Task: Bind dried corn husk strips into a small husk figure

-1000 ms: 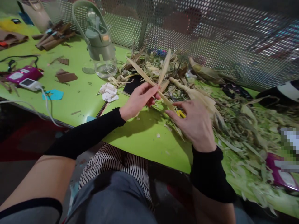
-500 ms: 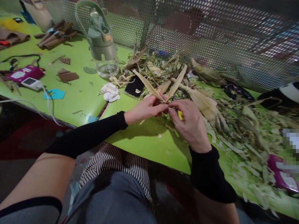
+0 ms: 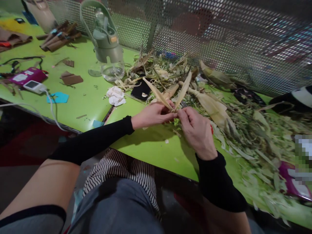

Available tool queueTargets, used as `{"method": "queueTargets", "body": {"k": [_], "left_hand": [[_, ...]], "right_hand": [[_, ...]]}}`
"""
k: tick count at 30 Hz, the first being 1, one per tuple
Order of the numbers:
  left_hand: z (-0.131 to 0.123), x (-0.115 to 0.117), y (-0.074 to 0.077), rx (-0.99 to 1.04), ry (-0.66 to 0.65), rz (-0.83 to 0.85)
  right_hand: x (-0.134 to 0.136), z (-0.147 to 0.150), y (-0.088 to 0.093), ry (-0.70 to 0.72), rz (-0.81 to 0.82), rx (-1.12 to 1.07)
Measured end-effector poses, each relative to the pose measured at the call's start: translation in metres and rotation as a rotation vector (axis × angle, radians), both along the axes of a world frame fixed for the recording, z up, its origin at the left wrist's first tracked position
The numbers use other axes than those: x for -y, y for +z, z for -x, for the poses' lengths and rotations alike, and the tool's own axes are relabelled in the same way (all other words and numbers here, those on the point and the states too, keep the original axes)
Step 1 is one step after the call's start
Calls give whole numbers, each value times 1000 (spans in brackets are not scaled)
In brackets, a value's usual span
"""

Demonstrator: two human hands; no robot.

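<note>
Two pale dried corn husk strips (image 3: pixel 184 90) rise in a V from between my fingers. My left hand (image 3: pixel 154 113) pinches their lower ends between thumb and fingers. Close against it, my right hand (image 3: pixel 198 131) is closed, its thumb and forefinger pinched at the base of the strips. Exactly what its fingertips hold there is partly hidden. A small red thing (image 3: pixel 211 129) shows at the right hand's outer edge; its kind cannot be made out. Both hands are just above the green table (image 3: pixel 146 149).
Dried husks (image 3: pixel 212 107) and shreds heap behind and right of my hands. A black phone-like slab (image 3: pixel 141 90), crumpled white tissue (image 3: pixel 115 96) and a green-lidded bottle (image 3: pixel 107 52) stand or lie to the left. Farther left are brown rolls (image 3: pixel 58 35) and a purple device (image 3: pixel 29 76). A perforated screen (image 3: pixel 190 29) closes the back.
The V of husk strips has tilted and become narrower. My right hand has turned slightly; the yellow spot beneath it is gone from view and a red one shows at its outer edge.
</note>
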State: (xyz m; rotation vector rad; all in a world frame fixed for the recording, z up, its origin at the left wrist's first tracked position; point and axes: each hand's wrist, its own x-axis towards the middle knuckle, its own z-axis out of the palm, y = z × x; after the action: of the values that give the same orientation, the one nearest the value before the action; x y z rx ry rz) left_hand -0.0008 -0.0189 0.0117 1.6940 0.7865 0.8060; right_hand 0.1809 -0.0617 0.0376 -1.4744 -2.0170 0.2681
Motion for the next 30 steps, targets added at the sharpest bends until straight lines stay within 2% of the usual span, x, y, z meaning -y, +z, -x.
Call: {"method": "queueTargets", "body": {"k": [7,13,16,19,25,30], "left_hand": [[8,-6,5,167,-78,45],[6,-11,0,191,-113,261],[2,-7,0,217,-113,287],[-1,0,1,226,-106,277],[-4,3,4,246,-50,318],[-7,6,3,274,-39,394]], "right_hand": [[3,-4,11,-6,24,-109],[-9,-8,0,17,98,-105],[-14,-8,-8,-4,64,-164],[-15,-5,-13,0,33,-293],[-7,6,-20,21,111,-665],[-13,3,-28,10,99,-788]]}}
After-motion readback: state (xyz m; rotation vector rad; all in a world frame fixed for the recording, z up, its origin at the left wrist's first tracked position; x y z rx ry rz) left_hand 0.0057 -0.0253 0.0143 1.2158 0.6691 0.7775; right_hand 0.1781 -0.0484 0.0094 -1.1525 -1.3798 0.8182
